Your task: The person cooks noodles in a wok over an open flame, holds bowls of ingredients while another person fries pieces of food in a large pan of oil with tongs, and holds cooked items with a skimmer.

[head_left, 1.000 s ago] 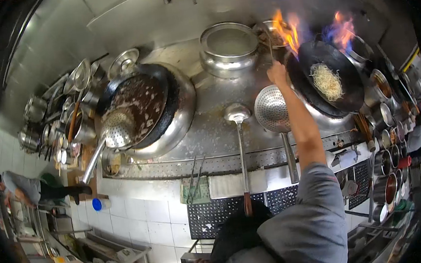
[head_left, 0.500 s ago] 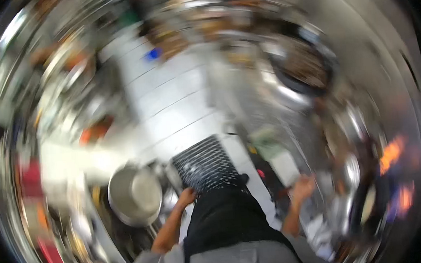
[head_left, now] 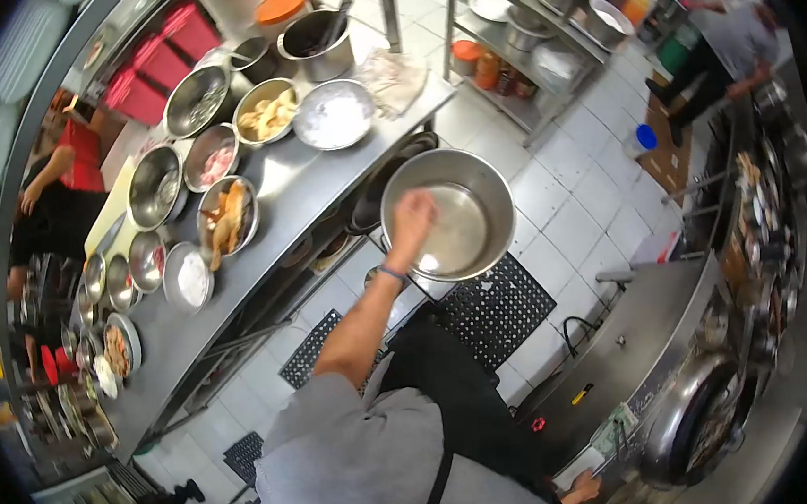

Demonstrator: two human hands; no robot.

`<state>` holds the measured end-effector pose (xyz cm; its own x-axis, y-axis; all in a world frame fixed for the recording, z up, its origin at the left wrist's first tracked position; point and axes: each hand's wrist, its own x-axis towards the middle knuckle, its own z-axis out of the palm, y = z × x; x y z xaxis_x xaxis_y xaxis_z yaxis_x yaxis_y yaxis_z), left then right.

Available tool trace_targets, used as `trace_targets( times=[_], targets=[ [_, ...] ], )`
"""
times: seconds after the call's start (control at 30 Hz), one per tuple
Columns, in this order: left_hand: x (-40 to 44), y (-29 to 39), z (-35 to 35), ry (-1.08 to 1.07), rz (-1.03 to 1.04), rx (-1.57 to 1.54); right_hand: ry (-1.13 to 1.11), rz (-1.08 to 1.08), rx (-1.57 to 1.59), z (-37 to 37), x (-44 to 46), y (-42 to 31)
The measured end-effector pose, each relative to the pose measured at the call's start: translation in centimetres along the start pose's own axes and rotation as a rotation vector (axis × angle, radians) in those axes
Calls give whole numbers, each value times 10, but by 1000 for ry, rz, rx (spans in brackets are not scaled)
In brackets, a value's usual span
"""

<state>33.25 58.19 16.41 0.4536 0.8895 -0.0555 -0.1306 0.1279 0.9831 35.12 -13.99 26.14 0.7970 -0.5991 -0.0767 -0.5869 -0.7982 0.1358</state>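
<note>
One left hand (head_left: 414, 219) over a pot (head_left: 499, 230)

The steel counter (head_left: 289, 180) holds metal bowls (head_left: 156, 186), a pot (head_left: 327, 62) and, near one end, what looks like cloth (head_left: 392, 82).

Left of the left hand (head_left: 413, 221), a steel counter (head_left: 290, 190) bears metal bowls, including one of white powder (head_left: 333, 115). Red bins (head_left: 160, 74) sit farther left. Beyond the hand stands a metal shelf rack (head_left: 524, 115); right of that, a grey-shirted person (head_left: 736, 44) stands near a blue-topped container (head_left: 645, 137).
</note>
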Motion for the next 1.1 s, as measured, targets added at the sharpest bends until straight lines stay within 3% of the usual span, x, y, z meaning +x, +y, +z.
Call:
trace_targets(
  times=[0.13,0.2,0.27,0.5,0.53,0.6,0.67,0.73,0.83,0.93,0.97,1.03,1.1],
  targets=[
    [94,70,-112,689,5,-121,-59,52,-76,-11,14,-29],
    [133,89,-171,848,-62,-187,-33,16,-84,-12,15,-42],
    [151,118,-204,757,-254,-289,-13,-6,-86,-15,17,-55],
    [204,132,-221,831,-249,-494,52,-59,-5,-14,19,-73],
    [209,127,-226,752,-160,-510,64,-60,16,-13,22,-72],
    [218,122,-237,791,-130,-371,89,-73,63,-13,27,-62],
    [234,79,-272,624,123,-439,128,-80,138,-15,32,-41],
    [227,100,-296,481,79,-155,203,-53,246,-7,32,12],
    [216,130,-279,192,-32,82,323,23,441,21,14,75],
    [193,159,-217,29,-145,172,469,57,444,24,-1,72],
    [184,163,-191,-32,-172,203,558,-9,276,19,2,65],
    [146,158,-138,-185,-227,229,498,76,456,-24,-13,27],
    [108,141,-91,-305,-268,213,514,38,513,-20,-11,10]
  ],
)
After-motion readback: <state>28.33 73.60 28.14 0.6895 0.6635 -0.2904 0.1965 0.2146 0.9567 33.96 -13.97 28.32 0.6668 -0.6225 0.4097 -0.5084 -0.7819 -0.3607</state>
